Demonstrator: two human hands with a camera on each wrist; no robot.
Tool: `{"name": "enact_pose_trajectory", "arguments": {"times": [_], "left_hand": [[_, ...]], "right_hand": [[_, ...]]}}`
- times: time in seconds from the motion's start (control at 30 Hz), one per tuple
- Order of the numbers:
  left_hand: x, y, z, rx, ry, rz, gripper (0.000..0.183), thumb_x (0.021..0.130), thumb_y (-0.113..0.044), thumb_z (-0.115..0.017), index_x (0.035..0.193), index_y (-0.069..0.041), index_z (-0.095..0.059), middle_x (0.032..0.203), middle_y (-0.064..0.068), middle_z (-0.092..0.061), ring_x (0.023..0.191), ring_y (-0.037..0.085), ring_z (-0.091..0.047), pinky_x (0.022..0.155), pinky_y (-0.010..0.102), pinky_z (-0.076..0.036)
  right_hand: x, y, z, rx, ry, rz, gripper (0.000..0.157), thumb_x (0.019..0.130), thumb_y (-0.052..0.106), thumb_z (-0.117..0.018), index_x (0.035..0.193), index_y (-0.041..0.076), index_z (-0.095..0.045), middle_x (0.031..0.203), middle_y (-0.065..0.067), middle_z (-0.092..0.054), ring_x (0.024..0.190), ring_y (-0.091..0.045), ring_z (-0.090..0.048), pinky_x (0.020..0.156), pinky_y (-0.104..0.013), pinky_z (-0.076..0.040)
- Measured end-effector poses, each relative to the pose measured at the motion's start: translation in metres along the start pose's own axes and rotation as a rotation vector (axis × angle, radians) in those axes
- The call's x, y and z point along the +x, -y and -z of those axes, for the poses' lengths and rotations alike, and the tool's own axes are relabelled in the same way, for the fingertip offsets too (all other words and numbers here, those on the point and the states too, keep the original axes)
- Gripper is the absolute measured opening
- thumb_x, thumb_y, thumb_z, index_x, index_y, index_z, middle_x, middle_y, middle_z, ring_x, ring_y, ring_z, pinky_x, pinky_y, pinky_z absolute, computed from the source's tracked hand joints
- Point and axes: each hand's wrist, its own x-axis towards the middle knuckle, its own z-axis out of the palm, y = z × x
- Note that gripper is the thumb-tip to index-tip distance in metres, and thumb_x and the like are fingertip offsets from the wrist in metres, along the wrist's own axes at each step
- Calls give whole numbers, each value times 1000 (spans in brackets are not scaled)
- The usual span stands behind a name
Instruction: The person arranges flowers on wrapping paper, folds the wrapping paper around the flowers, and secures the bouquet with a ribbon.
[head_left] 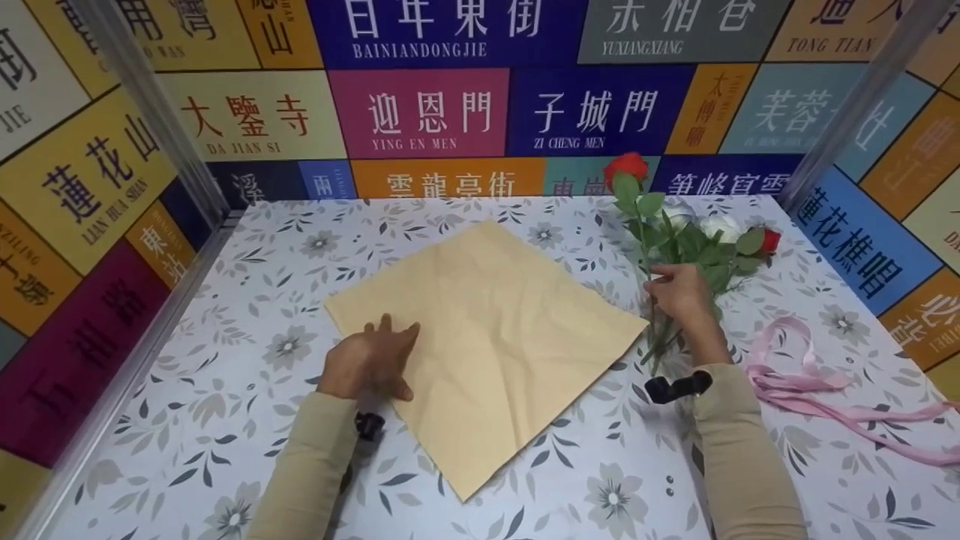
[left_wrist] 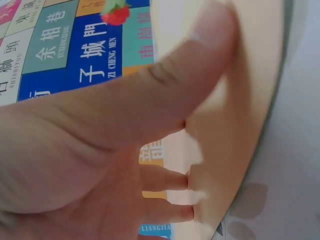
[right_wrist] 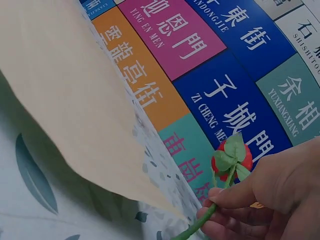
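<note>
A square sheet of tan wrapping paper (head_left: pixel 495 337) lies turned cornerwise on the table. My left hand (head_left: pixel 371 360) rests on its left edge, thumb and fingers spread; the left wrist view shows the fingertips touching the paper (left_wrist: pixel 235 125). My right hand (head_left: pixel 681 294), just past the paper's right corner, pinches the green stem of a red rose (head_left: pixel 626 171) between thumb and fingers. That rose (right_wrist: pixel 232 157) stands with its bloom away from me. Beside the right hand lie other flowers: white roses (head_left: pixel 720 227) and another red rose (head_left: pixel 769 241), with green leaves.
Loops of pink ribbon (head_left: pixel 802 381) lie to the right of my right forearm. A white cloth with grey flowers and leaves (head_left: pixel 289 346) covers the table. Panels with coloured street-name blocks (head_left: pixel 420 112) stand at the back and both sides.
</note>
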Motion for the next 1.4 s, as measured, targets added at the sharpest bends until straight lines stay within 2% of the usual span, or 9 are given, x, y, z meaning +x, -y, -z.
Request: {"name": "enact_pose_trajectory", "arguments": {"times": [0.1,0.23,0.37,0.63,0.73,0.87,1.13,1.4], "left_hand": [[-1,0,-1,-13,3,-14,107,79,-44,-82,161,-12,-21,162,35,-11,149,55,-17,118,64,-26],[-1,-2,-2,-32,10,-7,105,81,-43,-80,161,-13,-19,163,34,-10,150,54,-15,120,63,-23],[-1,-5,-2,12,1,-3,104,82,-43,-79,161,-13,-19,163,34,-11,149,54,-18,119,62,-25],[0,-6,-1,90,-26,-7,103,83,-44,-79,161,-12,-20,162,34,-15,146,56,-24,115,64,-30],[0,-5,-1,115,-22,-10,102,84,-45,-77,161,-12,-19,162,34,-16,146,56,-25,115,64,-32],[-1,-2,-1,156,-17,-9,102,85,-48,-75,161,-11,-19,161,35,-18,145,56,-28,114,64,-32],[-3,0,-5,19,-44,27,104,81,-41,-81,162,-18,-19,164,30,-11,150,53,-18,115,64,-31],[0,-4,-5,49,1,25,104,84,-40,-78,162,-16,-14,165,29,-8,150,53,-15,119,63,-25]], "right_hand": [[-4,4,3,22,-30,11,45,99,15,-61,142,4,-55,125,-28,-66,64,-1,-63,58,-20,-51],[-12,14,4,134,-37,18,46,99,14,-61,144,6,-53,126,-27,-66,69,-1,-67,65,-24,-59],[-16,29,-3,271,10,40,48,98,12,-63,144,3,-52,126,-26,-66,69,0,-68,69,-26,-61],[-16,53,-31,374,126,33,48,98,12,-63,144,4,-52,107,-7,-74,73,-3,-71,67,-25,-61],[-14,61,-45,421,165,-1,49,98,13,-64,145,6,-52,110,-9,-75,75,-5,-73,69,-27,-61],[-11,77,-65,477,228,-4,49,98,11,-63,144,3,-52,123,-20,-71,75,-7,-73,71,-30,-62],[-9,106,-94,527,319,-2,47,97,8,-63,143,4,-54,128,-25,-66,76,-8,-73,70,-30,-62],[-13,129,-124,580,388,-49,47,96,5,-64,142,4,-56,129,-26,-65,79,-11,-73,70,-30,-62]]}}
